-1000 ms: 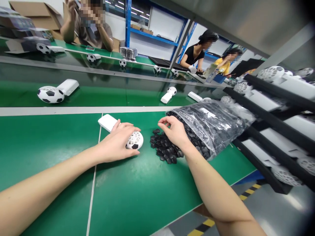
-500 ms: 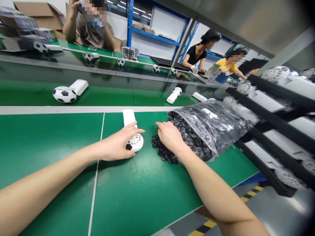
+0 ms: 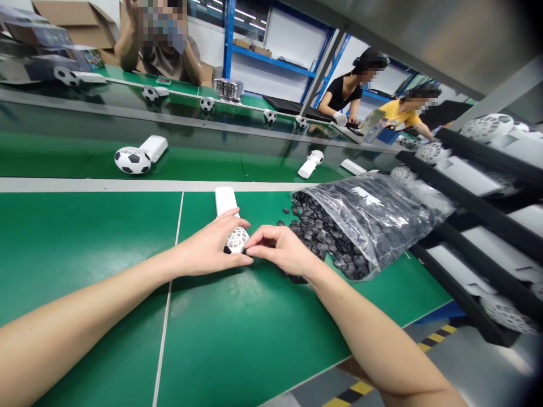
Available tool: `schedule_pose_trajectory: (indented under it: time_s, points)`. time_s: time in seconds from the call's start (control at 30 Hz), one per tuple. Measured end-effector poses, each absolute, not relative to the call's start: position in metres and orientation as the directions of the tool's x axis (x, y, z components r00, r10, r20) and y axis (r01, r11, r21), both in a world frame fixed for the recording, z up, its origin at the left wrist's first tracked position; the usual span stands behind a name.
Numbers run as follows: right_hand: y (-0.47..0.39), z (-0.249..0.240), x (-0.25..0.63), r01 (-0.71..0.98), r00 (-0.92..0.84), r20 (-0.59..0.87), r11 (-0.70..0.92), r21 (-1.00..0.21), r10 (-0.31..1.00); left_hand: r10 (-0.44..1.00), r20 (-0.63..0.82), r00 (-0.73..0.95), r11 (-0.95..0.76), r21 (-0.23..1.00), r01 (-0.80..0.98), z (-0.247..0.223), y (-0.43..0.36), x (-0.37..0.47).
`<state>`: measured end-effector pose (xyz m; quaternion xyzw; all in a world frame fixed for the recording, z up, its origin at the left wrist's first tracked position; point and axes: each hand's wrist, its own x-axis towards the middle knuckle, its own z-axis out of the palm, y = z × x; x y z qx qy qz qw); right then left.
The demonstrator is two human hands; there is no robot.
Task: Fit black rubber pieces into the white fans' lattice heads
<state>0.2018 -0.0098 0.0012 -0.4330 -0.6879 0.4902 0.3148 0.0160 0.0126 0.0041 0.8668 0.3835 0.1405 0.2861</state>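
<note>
On the green tabletop lies a white device with a round, openwork football-patterned end (image 3: 237, 238) and a plain rectangular end (image 3: 225, 201) pointing away from me. My left hand (image 3: 207, 244) is curled round the football end, thumb in front and fingers behind. At the right side of that end, my right hand (image 3: 285, 249) pinches a small black piece (image 3: 246, 251), mostly hidden by the fingertips. Beyond my right hand, loose black pieces (image 3: 311, 226) spill from the mouth of a clear plastic bag (image 3: 382, 220).
Finished-looking football devices (image 3: 133, 160) lie on the green conveyor (image 3: 203, 161) ahead. Black racks (image 3: 470, 223) holding white devices stand close on the right. Several people (image 3: 343, 102) sit across the line. A carton (image 3: 76, 31) stands far left.
My right hand has moved left from the black pieces to the football end, now pinching a black piece. My left hand stays round the device. The view has shifted slightly.
</note>
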Motion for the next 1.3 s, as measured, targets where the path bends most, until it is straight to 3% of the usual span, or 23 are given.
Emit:
schedule_pose_trajectory:
  time_s: [1.03,1.3]
  points:
    - [-0.005,-0.013,0.197,0.185,-0.39,0.057,0.138,-0.973,0.919,0.818,0.043,0.574,-0.457,0.654,0.603,0.008,0.004,0.019]
    - [-0.004,-0.012,0.198,0.137,-0.425,0.004,0.068,-0.988,0.905,0.835,0.049,0.547,-0.429,0.679,0.595,0.006,0.004,0.021]
